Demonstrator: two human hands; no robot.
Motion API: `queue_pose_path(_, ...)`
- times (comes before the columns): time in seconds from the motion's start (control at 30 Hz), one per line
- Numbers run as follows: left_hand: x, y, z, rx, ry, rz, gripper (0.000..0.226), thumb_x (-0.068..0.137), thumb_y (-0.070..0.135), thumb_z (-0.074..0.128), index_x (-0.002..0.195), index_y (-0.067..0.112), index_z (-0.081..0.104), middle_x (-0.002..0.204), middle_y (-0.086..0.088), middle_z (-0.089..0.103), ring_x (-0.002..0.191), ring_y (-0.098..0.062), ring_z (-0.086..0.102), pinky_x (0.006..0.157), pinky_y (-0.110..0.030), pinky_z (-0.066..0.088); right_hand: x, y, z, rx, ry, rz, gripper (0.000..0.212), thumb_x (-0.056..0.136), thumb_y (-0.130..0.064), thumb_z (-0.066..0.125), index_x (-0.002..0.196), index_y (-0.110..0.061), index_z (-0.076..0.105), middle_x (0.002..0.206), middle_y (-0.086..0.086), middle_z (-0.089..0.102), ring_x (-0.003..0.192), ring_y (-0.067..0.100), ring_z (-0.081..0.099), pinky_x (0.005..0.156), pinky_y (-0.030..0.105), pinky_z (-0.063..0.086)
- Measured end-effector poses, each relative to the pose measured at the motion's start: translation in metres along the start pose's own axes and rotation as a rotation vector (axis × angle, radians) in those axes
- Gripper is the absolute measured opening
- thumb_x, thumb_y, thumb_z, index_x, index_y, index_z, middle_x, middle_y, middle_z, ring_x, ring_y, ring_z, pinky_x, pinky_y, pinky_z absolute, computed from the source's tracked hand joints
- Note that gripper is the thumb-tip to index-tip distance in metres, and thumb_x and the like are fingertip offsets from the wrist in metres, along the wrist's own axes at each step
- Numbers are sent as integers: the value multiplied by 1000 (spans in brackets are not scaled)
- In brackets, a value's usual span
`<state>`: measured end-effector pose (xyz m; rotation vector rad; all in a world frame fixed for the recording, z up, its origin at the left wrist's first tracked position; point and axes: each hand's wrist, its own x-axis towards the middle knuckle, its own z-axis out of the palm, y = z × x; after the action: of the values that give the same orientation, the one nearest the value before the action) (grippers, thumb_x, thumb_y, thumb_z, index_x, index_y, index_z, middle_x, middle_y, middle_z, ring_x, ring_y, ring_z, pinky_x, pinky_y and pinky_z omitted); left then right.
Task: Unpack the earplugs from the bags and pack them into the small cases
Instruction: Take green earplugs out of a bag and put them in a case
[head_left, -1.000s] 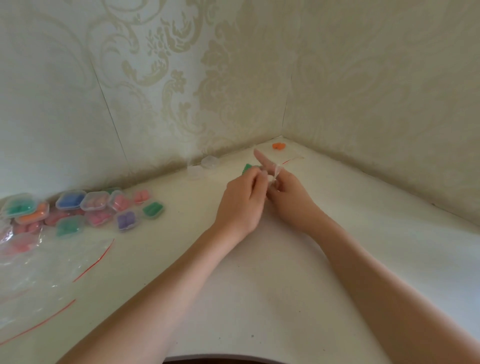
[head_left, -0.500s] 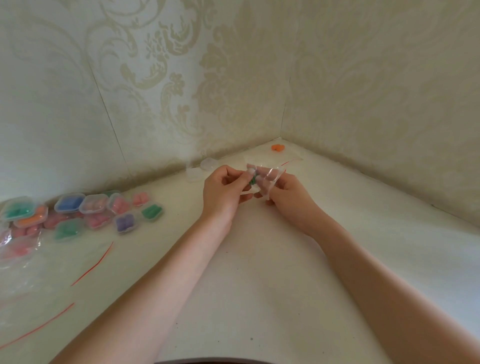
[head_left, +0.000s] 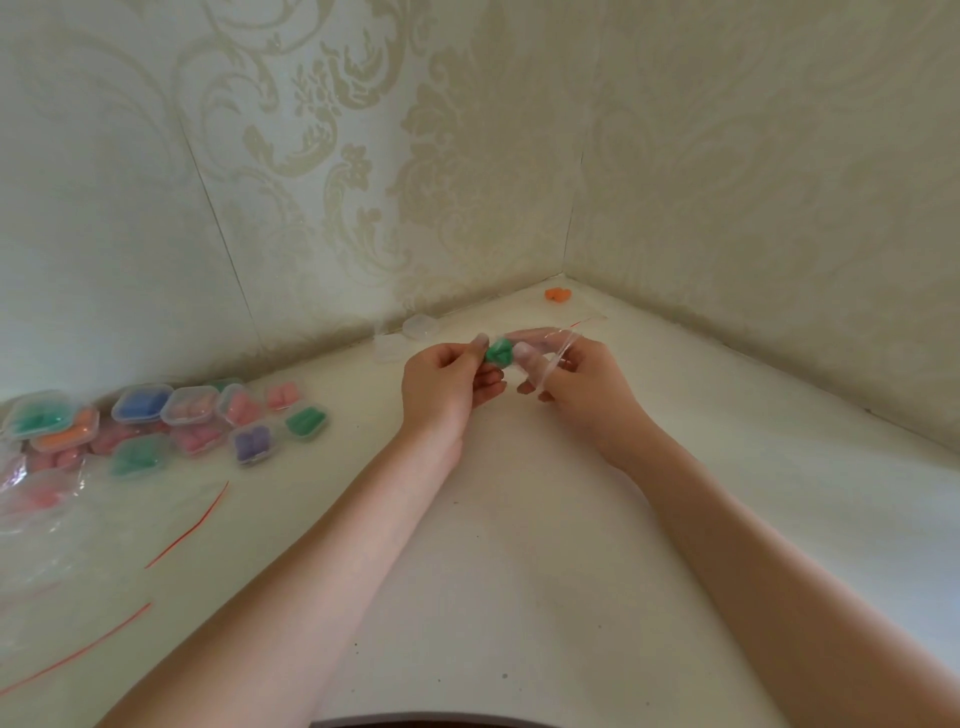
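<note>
Green earplugs (head_left: 500, 353) are pinched between the fingertips of my left hand (head_left: 447, 384), held above the white table near the far corner. My right hand (head_left: 582, 382) holds a small clear zip bag (head_left: 551, 349) with a red strip, its fingers partly inside the film. The earplugs sit at the bag's mouth, right beside my right fingertips. An open empty clear case (head_left: 390, 347) lies just beyond my left hand, next to its lid part (head_left: 420, 325).
Several filled cases (head_left: 156, 423) with green, blue, pink, orange and purple earplugs cluster at the left by the wall. Clear bags with red strips (head_left: 78, 525) lie at the front left. Orange earplugs (head_left: 558, 294) lie in the far corner. Walls close off the back and right.
Both hands have lifted slightly and drawn apart. The green earplugs, hidden in the bag before, now show between my left fingertips outside the bag's mouth.
</note>
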<state>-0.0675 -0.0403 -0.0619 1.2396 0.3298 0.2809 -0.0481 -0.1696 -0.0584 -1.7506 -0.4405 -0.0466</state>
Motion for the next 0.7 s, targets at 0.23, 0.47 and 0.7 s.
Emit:
queue_pose_path(0.23,-2,0,-2,-13,-22,56,10,88,4,63,81,2,69,75,-12,67,63,-13,66,65,-22,57,2,5,1,-96,18,16,17,90,-13,63,106,-18,68,93,-18,64,62,7,58,67,21,53)
queue_pose_path(0.47,0,-2,-2,54,-7,63,5,87,5,65,85,2,68,69,-8,64,57,-9,62,60,-19,56,3,11,0,-229,113,9,18,79,-21,75,80,-4,70,73,-26,62,49,0,47,55,15,42)
queue_pose_path(0.7,7,-8,-3,244,61,149,14,93,13,57,95,0,62,72,-4,60,53,-2,58,61,-21,57,3,6,1,-95,149,46,6,80,-23,75,77,-26,71,69,-24,64,59,4,51,58,17,43)
